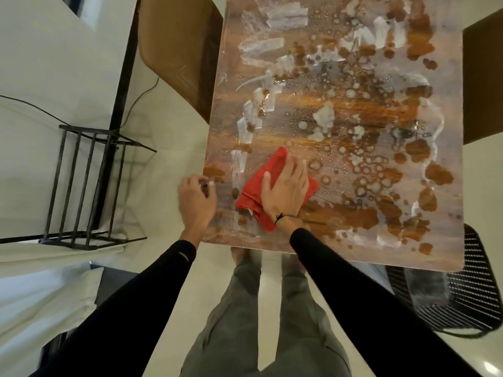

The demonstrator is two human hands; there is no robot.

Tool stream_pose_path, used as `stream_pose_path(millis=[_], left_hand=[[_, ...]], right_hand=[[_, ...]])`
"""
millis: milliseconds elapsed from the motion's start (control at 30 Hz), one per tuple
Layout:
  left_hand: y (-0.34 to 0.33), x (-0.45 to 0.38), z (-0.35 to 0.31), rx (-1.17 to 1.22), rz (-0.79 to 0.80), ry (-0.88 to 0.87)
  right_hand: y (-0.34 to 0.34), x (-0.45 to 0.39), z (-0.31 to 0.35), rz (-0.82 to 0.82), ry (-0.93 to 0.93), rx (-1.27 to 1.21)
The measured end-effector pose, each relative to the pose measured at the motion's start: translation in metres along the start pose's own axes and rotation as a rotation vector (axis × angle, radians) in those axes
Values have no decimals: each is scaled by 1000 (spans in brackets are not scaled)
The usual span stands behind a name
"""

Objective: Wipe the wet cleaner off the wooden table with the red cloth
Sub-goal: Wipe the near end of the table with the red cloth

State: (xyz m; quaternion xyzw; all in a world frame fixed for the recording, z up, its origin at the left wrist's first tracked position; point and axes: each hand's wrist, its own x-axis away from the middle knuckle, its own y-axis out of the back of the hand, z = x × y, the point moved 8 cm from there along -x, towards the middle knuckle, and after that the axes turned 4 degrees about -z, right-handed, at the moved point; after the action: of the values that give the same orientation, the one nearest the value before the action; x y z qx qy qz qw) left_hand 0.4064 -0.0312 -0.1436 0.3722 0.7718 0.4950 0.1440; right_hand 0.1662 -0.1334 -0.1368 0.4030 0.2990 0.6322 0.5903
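A black metal rack (89, 186) stands on the floor at the far left, well apart from the wooden table (441, 248). A brown chair (177, 50) is tucked against the table's left edge farther up. The left hand (196, 202) rests at the table's near left corner, fingers curled loosely at the edge; whether it holds anything cannot be told. Just beside it to the right, the red cloth (253, 186) lies crumpled on the table close to the near edge, its long axis running diagonally, one pointed end aimed up toward the table's middle and the other down toward the near edge. The right hand (285, 189) presses flat on the cloth, fingers straight and spread. White streaks and foamy rings of wet cleaner (321, 118) cover most of the tabletop to the right and beyond. A black mesh chair (462, 295) sits past the near right corner
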Motion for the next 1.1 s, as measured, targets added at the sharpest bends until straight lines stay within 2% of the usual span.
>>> stream_pose_path(millis=[67,200,300,367,467,567,633,767,833,867,967,1100], left_hand=[[-7,-11,28,105,56,101],[-49,-12,50,553,441,487],[-69,-7,47,808,625,609],[-76,-7,52,873,654,643],[-82,-12,59,871,595,605],[-84,-17,62,896,543,559],[-88,-15,63,938,579,587],[-90,-12,65,967,593,643],[-92,-13,66,973,587,656],[-93,-12,66,974,592,658],[-97,-11,69,956,600,680],[-101,-7,71,1023,639,733]], right_hand=[[-29,24,0,45,3,67],[-58,36,-3,-1,-34,153],[-64,25,-5,-67,-3,213],[-70,17,-5,-77,72,252],[-79,9,10,-36,269,294],[-95,13,37,79,520,285],[-102,26,45,166,687,275],[-101,53,30,359,1094,345],[-92,39,15,412,1183,394],[-86,24,11,393,1166,412],[-74,-25,19,276,964,403],[-98,-37,76,226,797,397]])
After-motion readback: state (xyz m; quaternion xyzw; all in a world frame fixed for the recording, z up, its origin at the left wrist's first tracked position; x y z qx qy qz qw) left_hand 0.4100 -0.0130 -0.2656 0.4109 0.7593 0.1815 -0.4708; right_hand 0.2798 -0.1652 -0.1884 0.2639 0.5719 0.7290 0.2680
